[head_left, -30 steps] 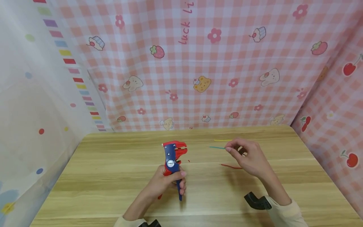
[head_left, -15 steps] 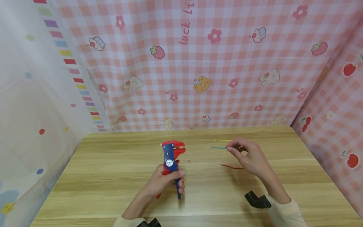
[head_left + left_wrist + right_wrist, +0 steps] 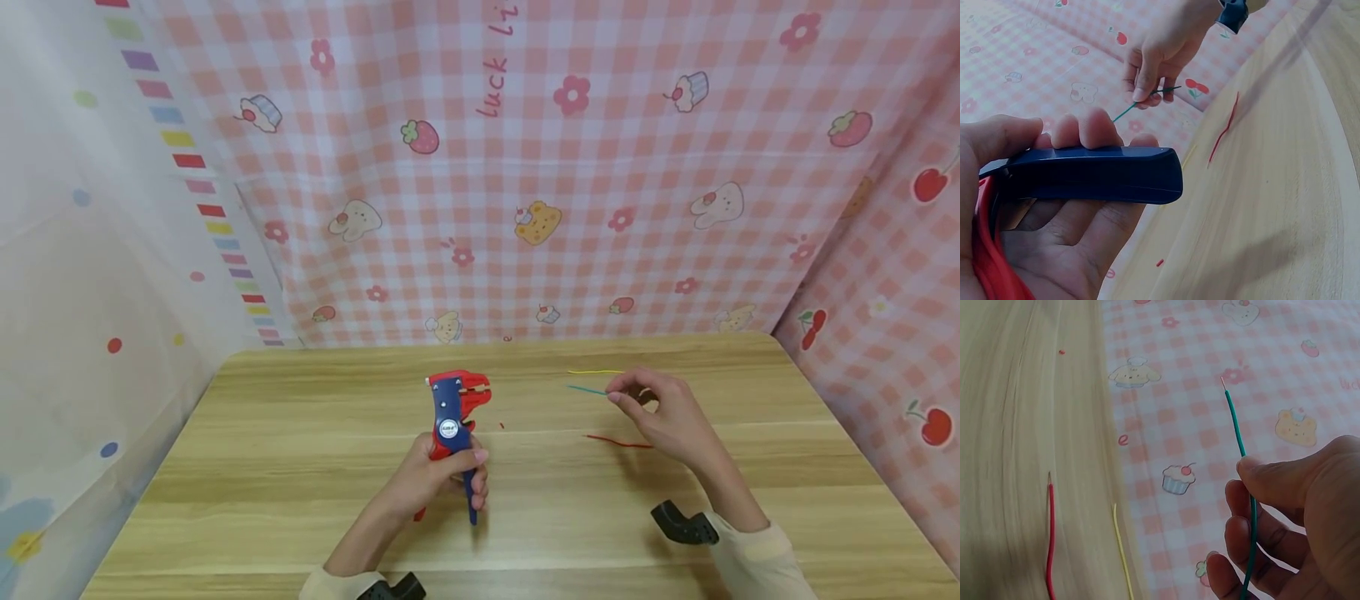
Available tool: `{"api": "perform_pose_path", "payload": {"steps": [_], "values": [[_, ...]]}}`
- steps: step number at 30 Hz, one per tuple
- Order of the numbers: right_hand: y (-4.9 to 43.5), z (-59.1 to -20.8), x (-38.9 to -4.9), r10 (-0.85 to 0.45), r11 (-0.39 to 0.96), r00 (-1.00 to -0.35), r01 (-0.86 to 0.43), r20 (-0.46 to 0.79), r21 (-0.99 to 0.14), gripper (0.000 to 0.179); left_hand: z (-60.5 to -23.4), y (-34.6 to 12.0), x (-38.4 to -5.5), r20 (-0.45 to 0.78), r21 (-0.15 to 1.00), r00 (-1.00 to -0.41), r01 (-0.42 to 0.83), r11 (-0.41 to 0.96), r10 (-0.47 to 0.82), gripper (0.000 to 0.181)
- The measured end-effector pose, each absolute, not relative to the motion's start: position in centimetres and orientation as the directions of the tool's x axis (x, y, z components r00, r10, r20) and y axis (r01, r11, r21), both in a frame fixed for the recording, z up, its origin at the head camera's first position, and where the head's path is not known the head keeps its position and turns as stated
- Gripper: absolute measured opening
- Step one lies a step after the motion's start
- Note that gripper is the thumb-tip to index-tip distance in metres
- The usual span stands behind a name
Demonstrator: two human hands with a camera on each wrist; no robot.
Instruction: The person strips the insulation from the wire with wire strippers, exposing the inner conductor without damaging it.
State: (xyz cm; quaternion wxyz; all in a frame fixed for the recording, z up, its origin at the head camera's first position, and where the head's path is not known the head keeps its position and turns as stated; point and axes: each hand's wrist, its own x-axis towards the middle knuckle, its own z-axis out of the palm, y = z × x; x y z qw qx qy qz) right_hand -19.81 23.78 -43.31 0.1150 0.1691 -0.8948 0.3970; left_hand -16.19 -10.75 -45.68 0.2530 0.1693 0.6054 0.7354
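So, the left hand point(image 3: 429, 478) holds the tool point(image 3: 447, 408) by its handles, over the middle of the table point(image 3: 300, 467). The right hand point(image 3: 671, 417) pinches the green wire point(image 3: 1253, 509) in the air toward the back edge, bare tip poking out. The yellow wire point(image 3: 596, 372) lies close to that edge; the red wire point(image 3: 618, 442) lies farther from it

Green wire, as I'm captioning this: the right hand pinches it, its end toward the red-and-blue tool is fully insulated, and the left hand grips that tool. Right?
Not fully insulated: the right wrist view shows bare metal at that end of the green wire. The rest holds.
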Motion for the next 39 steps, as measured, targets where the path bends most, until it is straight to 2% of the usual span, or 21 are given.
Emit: {"api": "perform_pose_path", "payload": {"steps": [7, 12, 18, 28, 39], "values": [[24.3, -44.2, -20.3, -0.199, 0.647, -0.94, -0.339, 0.278, -0.683, 0.003, -45.9, -11.0, -16.3, -0.056, 0.977, -0.819, -0.163, -0.138, 0.571, 0.011], [24.9, -44.9, -20.5, -0.169, 0.662, -0.958, -0.284, 0.23, -0.694, 0.003, -45.9, -11.0, -16.5, -0.05, 0.978, -0.819, -0.155, -0.136, 0.572, 0.01], [25.6, -45.6, -20.9, -0.151, 0.676, -0.972, -0.234, 0.18, -0.699, 0.004, -46.0, -11.1, -16.6, -0.057, 0.977, -0.827, -0.161, -0.139, 0.559, 0.016], [26.1, -46.5, -21.2, -0.152, 0.705, -0.981, -0.195, 0.124, -0.682, 0.006, -45.9, -11.4, -16.5, -0.056, 0.978, -0.832, -0.157, -0.138, 0.553, 0.009], [26.6, -47.4, -21.3, -0.183, 0.737, -0.983, -0.156, 0.028, -0.658, 0.002, -46.2, -11.7, -16.8, -0.051, 0.977, -0.833, -0.155, -0.144, 0.551, 0.022]]}}
